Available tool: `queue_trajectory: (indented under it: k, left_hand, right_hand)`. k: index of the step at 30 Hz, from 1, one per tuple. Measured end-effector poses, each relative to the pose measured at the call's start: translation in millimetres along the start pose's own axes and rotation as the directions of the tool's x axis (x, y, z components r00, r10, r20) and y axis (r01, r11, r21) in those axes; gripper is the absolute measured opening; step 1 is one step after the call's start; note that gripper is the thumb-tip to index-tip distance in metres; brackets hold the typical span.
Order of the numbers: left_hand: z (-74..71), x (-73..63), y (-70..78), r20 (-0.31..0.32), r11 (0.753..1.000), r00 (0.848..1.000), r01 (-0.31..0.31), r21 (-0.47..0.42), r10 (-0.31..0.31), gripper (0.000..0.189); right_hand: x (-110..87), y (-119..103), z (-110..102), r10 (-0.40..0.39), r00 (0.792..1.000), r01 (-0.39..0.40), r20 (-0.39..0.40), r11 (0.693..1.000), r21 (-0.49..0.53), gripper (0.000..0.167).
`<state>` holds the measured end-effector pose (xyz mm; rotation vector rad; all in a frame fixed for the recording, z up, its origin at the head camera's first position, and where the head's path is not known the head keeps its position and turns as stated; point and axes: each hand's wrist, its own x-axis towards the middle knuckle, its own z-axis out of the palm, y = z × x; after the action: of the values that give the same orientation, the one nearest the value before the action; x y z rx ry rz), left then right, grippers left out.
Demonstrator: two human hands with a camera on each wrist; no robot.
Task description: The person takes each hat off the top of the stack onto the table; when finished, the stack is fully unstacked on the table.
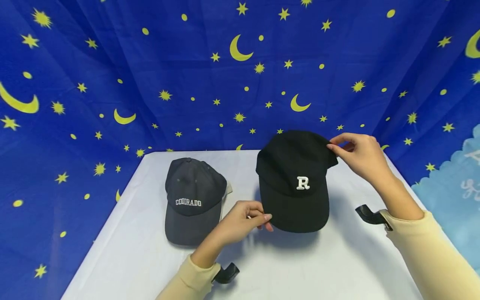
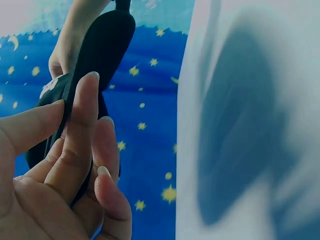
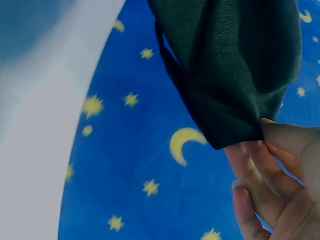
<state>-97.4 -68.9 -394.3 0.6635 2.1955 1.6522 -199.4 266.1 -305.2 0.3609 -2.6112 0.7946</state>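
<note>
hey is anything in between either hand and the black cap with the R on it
Nothing visible is. The left hand pinches the black cap at its brim, the right hand at the crown's edge. The gray COLORADO cap lies off to the left, not between.

Draped-off booth, looks like a makeshift recording setup. Room beyond is hidden, so can't tell home vs lab vs office. Evidence: blue fabric [image 1: 210, 25] with yellow moons and stars, hanging in folds behind the table [image 1: 123, 233] and along its left and right. Table is plain white, far edge near the fabric. Paler blue cloth [image 1: 450, 204], wavy edge, white lettering, far right. Black fittings [image 1: 370, 216] at both sleeve cuffs [image 1: 408, 221] suit a rig.
</note>
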Motion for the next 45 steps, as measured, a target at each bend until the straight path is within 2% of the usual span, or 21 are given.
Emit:
queue_trajectory:
  k: [7,12,19,28,36,42,45]
  left_hand:
    - [30.7,31.7,-4.2,0.074,1.0,0.997,-0.025,0.007,0.024,0.027]
    - [54.1,54.5,-5.3,0.127,1.0,0.992,-0.01,-0.005,0.01,0.027]
    - [84.7,86.0,-5.6,0.181,1.0,0.983,0.007,0.007,-0.008,0.028]
    - [122.2,117.9,-10.4,0.191,0.996,0.98,0.05,0.067,-0.062,0.032]
    - [153.8,137.3,-18.3,0.218,0.992,0.968,0.128,-0.003,-0.125,0.031]
    - [170.5,143.5,-17.3,0.186,0.985,0.969,0.147,0.085,-0.161,0.03]
    - [175.5,145.6,-17.4,0.172,0.977,0.967,0.166,0.131,-0.187,0.031]
  right_hand:
    - [-17.7,37,-19,0.093,0.995,-0.09,0.031,0.991,-0.098,0.026]
    - [-27.3,60,-28,0.153,0.988,-0.151,0.007,0.98,-0.127,0.029]
    - [-37.8,96,-43,0.183,0.982,-0.186,-0.035,0.968,-0.166,0.026]
    - [-55.4,145,-54,0.26,0.964,-0.245,0.061,0.951,-0.189,0.031]
    - [-72.7,190,-54,0.299,0.949,-0.277,0.094,0.941,-0.195,0.031]
    - [-82.2,210,-51,0.338,0.934,-0.316,0.111,0.931,-0.183,0.03]
    - [-84.6,217,-48,0.331,0.936,-0.305,0.118,0.932,-0.195,0.029]
